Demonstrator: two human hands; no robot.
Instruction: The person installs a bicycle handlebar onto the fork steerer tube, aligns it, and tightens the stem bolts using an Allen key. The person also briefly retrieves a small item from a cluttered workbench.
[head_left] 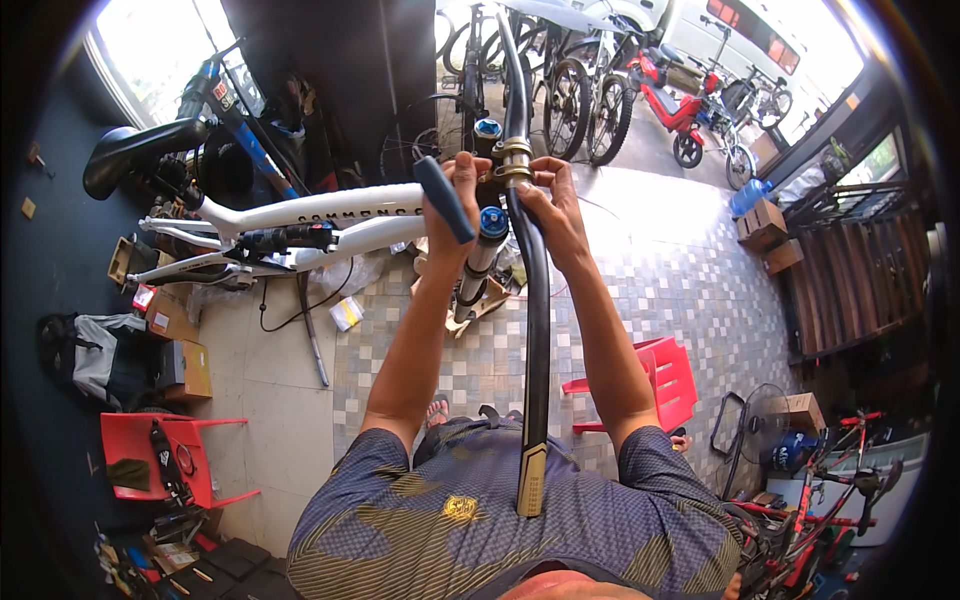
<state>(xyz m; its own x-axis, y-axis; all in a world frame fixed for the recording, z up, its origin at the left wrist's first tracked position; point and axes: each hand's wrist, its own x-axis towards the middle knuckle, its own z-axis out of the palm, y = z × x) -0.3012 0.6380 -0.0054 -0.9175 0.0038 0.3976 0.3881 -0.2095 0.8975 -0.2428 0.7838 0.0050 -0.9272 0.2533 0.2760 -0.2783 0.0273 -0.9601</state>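
Observation:
A black handlebar with a gold end runs lengthwise in front of me, its near end by my shirt. A bronze-coloured stem clamps its middle. My left hand is closed around a blue-handled tool, with its fingertips at the stem's left side; the tool's tip is hard to make out. My right hand grips the handlebar right beside the stem, thumb on the bar and fingers by the clamp. Below are the suspension fork's blue-capped legs. The white bike frame extends left from there.
On the left are a blue bike, cardboard boxes and a red chair with items on it. Another red chair and a fan stand at right. Parked bikes and a red scooter are beyond.

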